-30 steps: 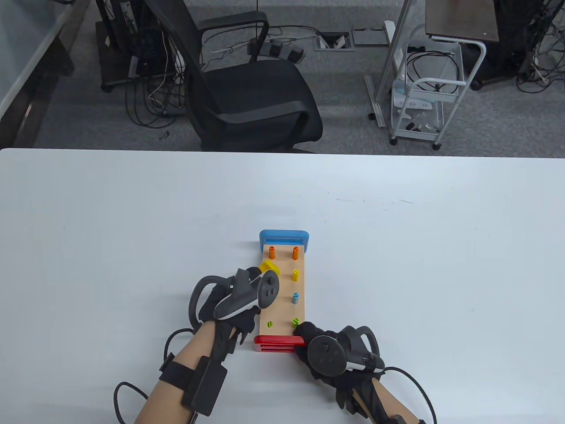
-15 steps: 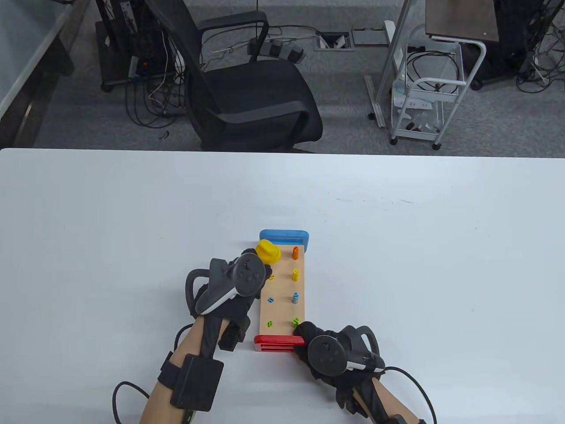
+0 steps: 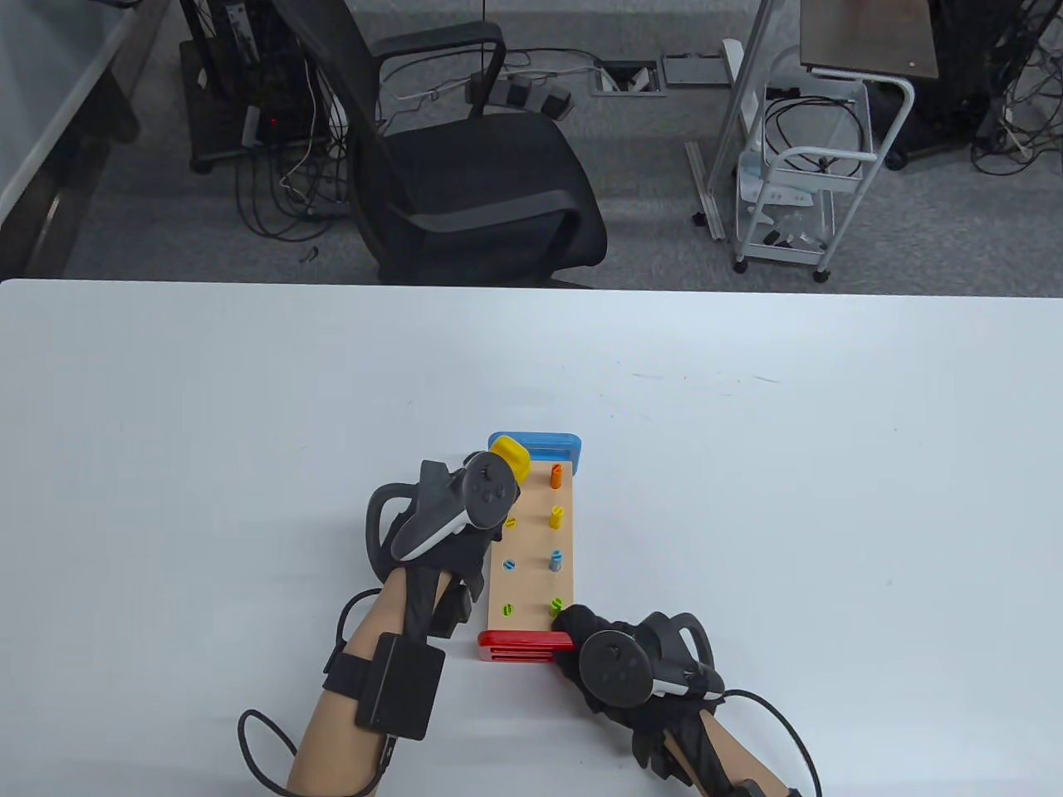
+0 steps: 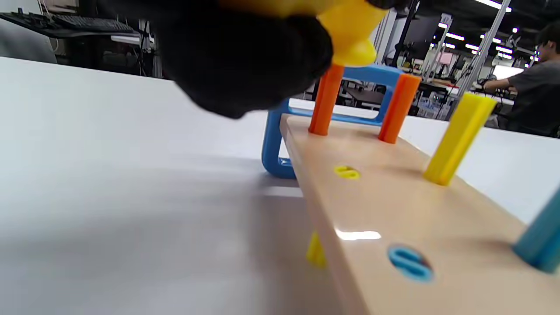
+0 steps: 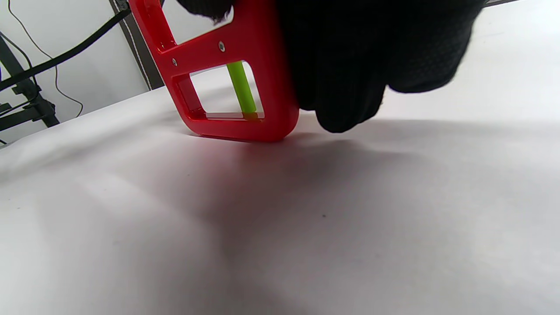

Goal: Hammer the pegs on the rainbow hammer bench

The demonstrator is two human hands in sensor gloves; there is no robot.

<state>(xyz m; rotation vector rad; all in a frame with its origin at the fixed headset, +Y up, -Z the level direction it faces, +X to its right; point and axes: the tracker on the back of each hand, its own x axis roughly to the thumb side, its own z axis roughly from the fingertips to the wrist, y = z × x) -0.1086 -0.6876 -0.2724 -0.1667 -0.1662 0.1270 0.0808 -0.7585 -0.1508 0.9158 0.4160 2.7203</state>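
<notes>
Bench: one wooden hammer bench (image 3: 536, 540) lies on the white table (image 3: 789, 465), a blue end piece (image 3: 548, 446) at its far end and a red end piece (image 3: 515, 646) at its near end.
Pegs, counted: eight in two rows. Standing tall are two orange pegs (image 4: 326, 99) next to the blue end, one yellow peg (image 3: 556, 516) and one blue peg (image 3: 555, 561) (both in the right row).
Pegs driven down: a yellow one (image 3: 511, 523), a blue one (image 3: 507, 564) and a green one (image 3: 506, 609) sit flush with the bench top in the left row; a second green peg (image 3: 556, 603) stands slightly up at the red end.
Hammer: one, with a yellow head (image 3: 511, 457), right on top of the left orange peg by the blue end.
Left hand (image 3: 448, 544): fingers curled tight around the hammer handle, just left of the bench.
Right hand (image 3: 619, 664): fingers wrapped over the right corner of the red end piece, gripping it.
Writing: none can be read on the bench or hammer.
Beyond the bench: one black office chair (image 3: 465, 166) and one white cart (image 3: 797, 199) on the floor.
</notes>
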